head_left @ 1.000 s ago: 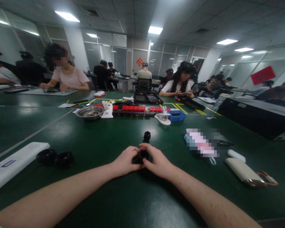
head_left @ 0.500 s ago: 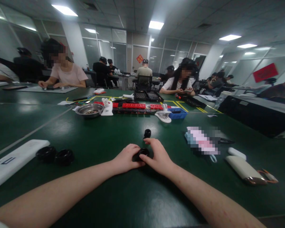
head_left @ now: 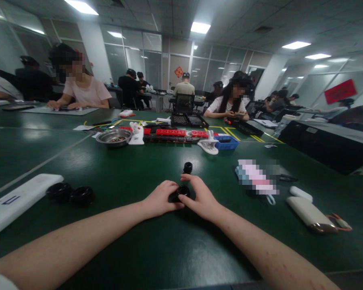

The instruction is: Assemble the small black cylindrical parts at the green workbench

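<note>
A black ring-shaped part (head_left: pixel 183 190) with a round opening on top stands on the green table between my hands. My left hand (head_left: pixel 161 200) curls around its left side, fingers behind and thumb in front. On the other side, my right hand (head_left: pixel 202 197) has its thumb on the near rim, while the index finger arches over the far side. Just beyond my right fingertips stands a smaller black cylindrical part (head_left: pixel 188 166). Two similar black round parts (head_left: pixel 82 195) sit side by side to the left of my left hand.
At left lies a long white device (head_left: pixel 24 201). A metal bowl (head_left: pixel 113 138), white clamps (head_left: pixel 208 145), a red strip (head_left: pixel 171 133) and a blue tray (head_left: pixel 226 143) line the far side. A beige power bank (head_left: pixel 310 213) and pliers (head_left: pixel 287 177) lie right. Other people sit beyond.
The view has tilted slightly. Both hands keep nearly the same place around the black ring-shaped part, with only a slight shift of the right fingers.
</note>
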`<state>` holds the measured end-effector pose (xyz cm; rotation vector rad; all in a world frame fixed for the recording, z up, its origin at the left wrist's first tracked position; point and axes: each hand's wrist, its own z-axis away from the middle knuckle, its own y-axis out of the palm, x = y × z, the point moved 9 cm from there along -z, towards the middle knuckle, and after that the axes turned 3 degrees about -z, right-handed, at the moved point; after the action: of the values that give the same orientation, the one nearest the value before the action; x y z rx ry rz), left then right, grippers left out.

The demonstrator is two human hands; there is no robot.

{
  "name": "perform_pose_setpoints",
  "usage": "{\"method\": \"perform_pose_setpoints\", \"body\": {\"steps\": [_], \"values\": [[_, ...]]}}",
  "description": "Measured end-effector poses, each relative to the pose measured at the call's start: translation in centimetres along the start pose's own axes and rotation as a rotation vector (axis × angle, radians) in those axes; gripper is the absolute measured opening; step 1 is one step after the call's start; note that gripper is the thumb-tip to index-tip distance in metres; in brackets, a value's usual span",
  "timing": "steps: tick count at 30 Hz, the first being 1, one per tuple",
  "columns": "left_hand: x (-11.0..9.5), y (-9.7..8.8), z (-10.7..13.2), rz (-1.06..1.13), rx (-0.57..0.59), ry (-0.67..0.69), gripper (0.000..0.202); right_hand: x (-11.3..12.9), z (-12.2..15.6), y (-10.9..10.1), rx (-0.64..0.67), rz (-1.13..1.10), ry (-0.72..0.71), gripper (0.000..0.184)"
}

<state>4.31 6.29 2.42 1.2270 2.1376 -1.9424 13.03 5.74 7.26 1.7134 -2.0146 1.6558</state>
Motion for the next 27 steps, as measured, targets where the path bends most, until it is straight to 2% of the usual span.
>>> {"method": "perform_pose_setpoints", "body": {"steps": [4,7,11,17,21,27], "values": [[-0.2,-0.1,0.0,0.008,-0.005,0.015,0.034,-0.5,-0.1,-0.1,-0.034,0.066,0.045,0.044],[0.0,0.1,0.0,0.020,-0.011,0.004,0.037,0.2,0.0,0.2,0.015,0.027,-0.009,0.038],[0.2,0.0,0.0,0.026,-0.021,-0.001,0.040,1.0,0.1,0.3,0.043,-0.016,-0.072,0.051],[-0.5,-0.3,0.1,0.015,-0.009,0.013,0.032,-0.4,-0.1,-0.1,-0.025,0.062,0.058,0.047],[-0.5,-0.3,0.0,0.024,0.002,-0.002,0.033,-0.4,-0.1,0.2,0.025,-0.007,0.058,0.046],[0.0,-0.2,0.1,0.024,-0.010,-0.024,0.040,0.1,0.2,0.7,0.097,-0.099,-0.003,0.058]]}}
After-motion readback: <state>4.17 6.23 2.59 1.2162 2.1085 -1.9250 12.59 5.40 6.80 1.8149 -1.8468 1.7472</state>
